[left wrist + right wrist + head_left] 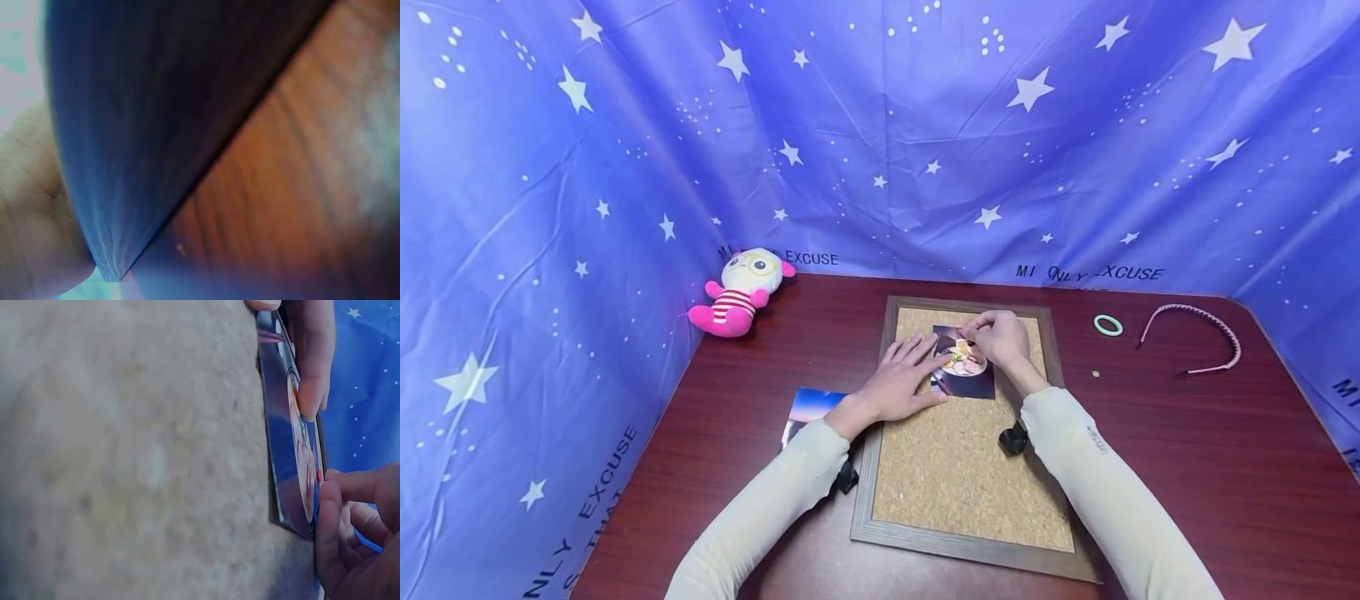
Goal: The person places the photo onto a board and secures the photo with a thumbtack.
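Note:
A cork board (970, 467) in a grey-brown wooden frame lies on the table. On its upper part is a photo (966, 387) of a bowl of food. My left hand (897, 385) rests flat with spread fingers across the photo's left side and the board. At the photo's top edge, my right hand (1002, 340) pinches a small red pushpin (319, 475), mostly hidden by the fingertips. The left wrist view is blurred and shows mainly the dark side of the frame (144, 125) and part of the hand.
A second photo (814, 406) with a blue and pink sky lies partly under the left forearm. Back left sits a pink and white plush toy (735, 300). Toward the right lie a pale green ring (1097, 327), a braided headband (1230, 335) and a tiny round piece (1096, 374).

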### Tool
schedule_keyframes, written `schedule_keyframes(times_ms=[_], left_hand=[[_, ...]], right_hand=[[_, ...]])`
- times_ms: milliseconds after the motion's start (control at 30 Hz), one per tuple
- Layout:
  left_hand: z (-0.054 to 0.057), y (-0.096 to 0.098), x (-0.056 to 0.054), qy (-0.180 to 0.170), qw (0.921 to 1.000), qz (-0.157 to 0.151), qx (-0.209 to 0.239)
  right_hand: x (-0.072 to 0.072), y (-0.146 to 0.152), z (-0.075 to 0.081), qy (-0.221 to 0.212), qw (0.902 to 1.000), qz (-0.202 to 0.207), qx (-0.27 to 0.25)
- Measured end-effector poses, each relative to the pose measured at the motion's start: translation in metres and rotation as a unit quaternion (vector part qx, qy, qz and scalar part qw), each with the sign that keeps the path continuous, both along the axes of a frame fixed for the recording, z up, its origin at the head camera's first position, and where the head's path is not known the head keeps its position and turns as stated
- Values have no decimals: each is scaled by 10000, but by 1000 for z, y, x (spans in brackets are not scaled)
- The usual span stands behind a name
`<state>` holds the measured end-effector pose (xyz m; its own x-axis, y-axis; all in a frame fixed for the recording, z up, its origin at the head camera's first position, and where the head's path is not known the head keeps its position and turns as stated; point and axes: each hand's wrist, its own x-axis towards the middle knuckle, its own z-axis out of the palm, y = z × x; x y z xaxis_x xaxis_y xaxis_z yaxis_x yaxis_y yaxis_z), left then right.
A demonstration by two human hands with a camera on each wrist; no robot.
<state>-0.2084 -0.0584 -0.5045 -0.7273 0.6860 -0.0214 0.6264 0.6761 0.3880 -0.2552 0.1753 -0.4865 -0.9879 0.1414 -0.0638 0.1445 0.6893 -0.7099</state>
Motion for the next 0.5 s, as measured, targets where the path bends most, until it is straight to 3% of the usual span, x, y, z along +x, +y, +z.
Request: schedule_keyframes(times_ms=[333, 500], left_hand=[[3, -1, 1, -132, 9999, 88, 28], [6, -5, 1, -365, 9991, 109, 168]], right_hand=[[9, 12, 15, 387, 9976, 232, -521], [23, 22, 27, 581, 9977, 281, -222]])
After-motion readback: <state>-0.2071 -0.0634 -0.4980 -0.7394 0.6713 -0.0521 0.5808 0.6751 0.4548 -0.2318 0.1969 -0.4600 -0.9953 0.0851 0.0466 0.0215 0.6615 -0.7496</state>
